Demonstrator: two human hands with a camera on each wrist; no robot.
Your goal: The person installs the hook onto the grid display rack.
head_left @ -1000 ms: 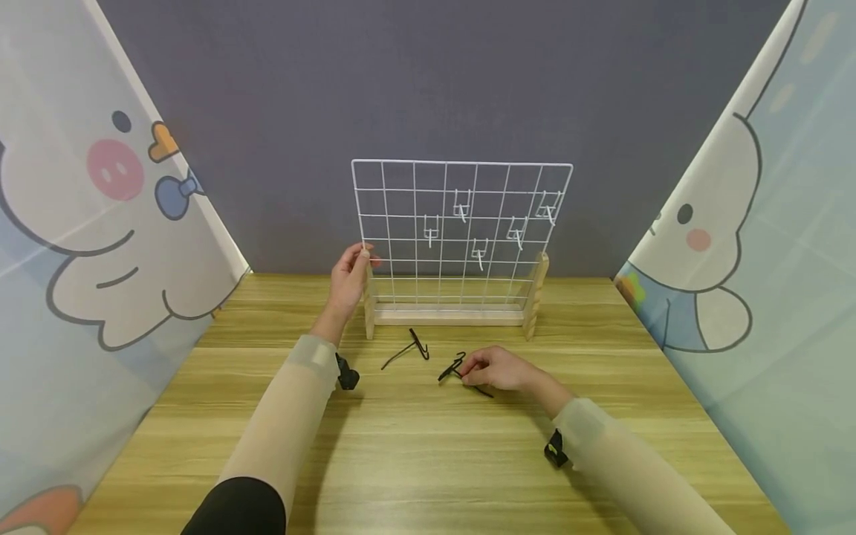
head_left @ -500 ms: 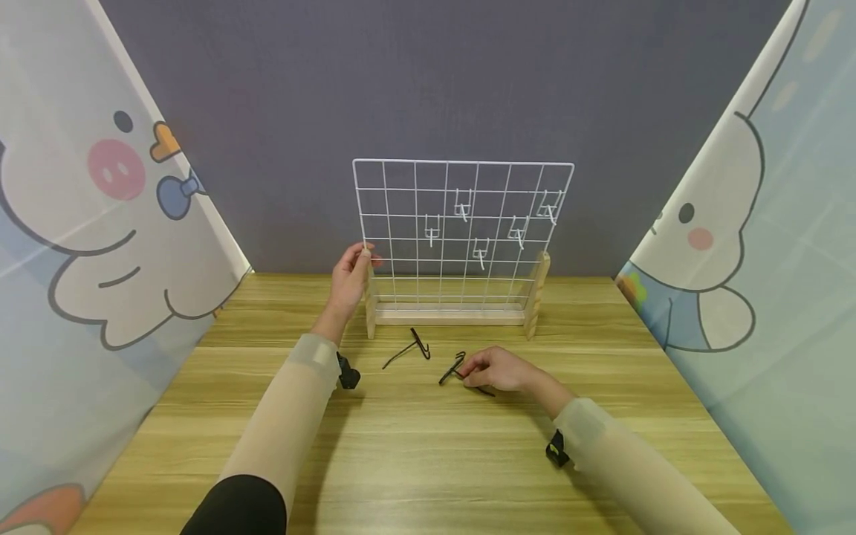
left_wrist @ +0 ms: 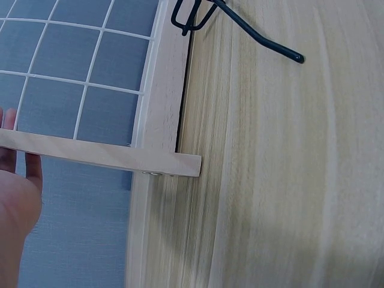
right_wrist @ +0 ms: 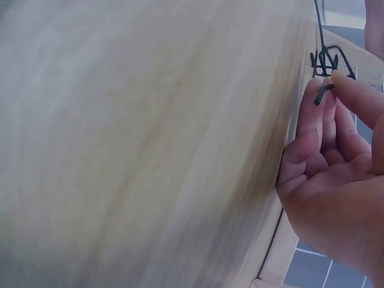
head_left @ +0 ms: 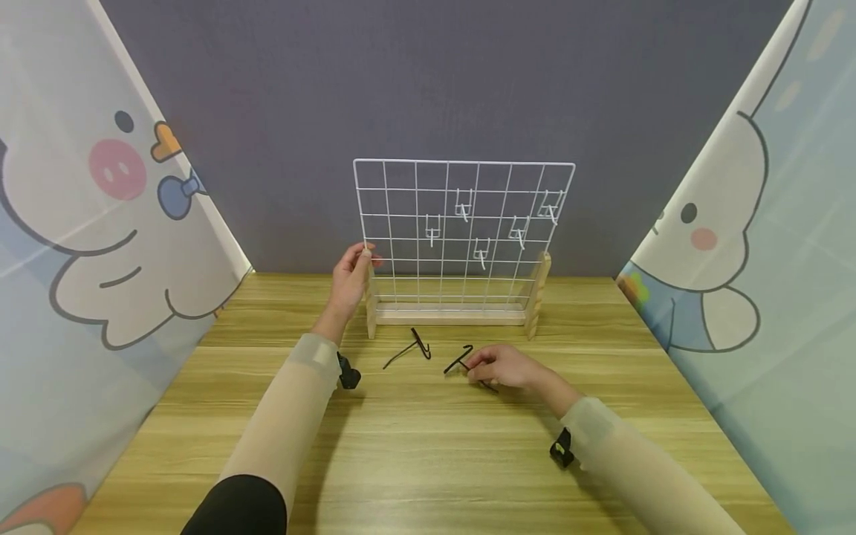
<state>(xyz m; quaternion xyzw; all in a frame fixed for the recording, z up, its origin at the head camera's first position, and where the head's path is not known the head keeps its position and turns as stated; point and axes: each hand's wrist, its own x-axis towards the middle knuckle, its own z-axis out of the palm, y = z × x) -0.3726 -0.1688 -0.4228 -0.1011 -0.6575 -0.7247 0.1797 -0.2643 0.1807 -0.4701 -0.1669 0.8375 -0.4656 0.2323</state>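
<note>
A white wire grid rack [head_left: 428, 202] stands upright in a wooden base [head_left: 451, 318], with several white hooks [head_left: 481, 254] hung on it. At its left side my left hand [head_left: 349, 281] grips the wooden upright [left_wrist: 78, 149], thumb in front and fingertips behind. My right hand [head_left: 507, 367] pinches a black metal hook [head_left: 458, 361] by its prong, between thumb and fingers, low over the table. The right wrist view shows that hook's bent prong end [right_wrist: 324, 93] at the fingertips. A second black hook [head_left: 417, 343] lies on the table in front of the base.
The wood-grain table [head_left: 414, 461] spreads in front of the rack. Behind stands a dark grey panel [head_left: 441, 74]. Cartoon-printed side panels [head_left: 120, 245] close in the left and right. The rack's right upright [head_left: 537, 297] stands nearer my right hand.
My right hand has moved slightly to the right and up with the black hook, whose wire end has turned a little. The left hand stays on the upright.
</note>
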